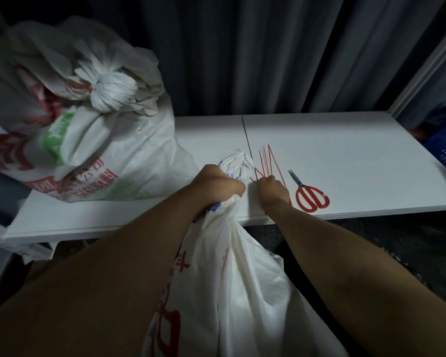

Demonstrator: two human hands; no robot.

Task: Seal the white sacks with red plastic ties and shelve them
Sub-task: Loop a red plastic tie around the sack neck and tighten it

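**A:** What sits at the far left?

**B:** A bulging white sack (88, 140) with red and green print rests on the left end of a white shelf board (345, 155). Its neck is already bunched into a tight knot-like bundle, though no red tie shows on it from here.

**A:** And in the middle?

**B:** A second white sack (232, 292) hangs off the near edge of the board, its gathered neck lying up on the surface. The left hand (216, 186) is clenched around that neck, keeping it bunched.

**A:** To the right of that?

**B:** Just beside the neck, the right hand (273, 190) curls its fingers down onto a fan of red plastic ties (268, 163) lying on the board. It seems to pinch one, but which one I cannot tell. Red-handled scissors (310, 197) lie near, further right.

**A:** So which step is this?

**B:** Likely picking a tie to seal the second sack. Next, I judge, one tie must be separated out and wrapped around the neck above the left fist without loosening that grasp.
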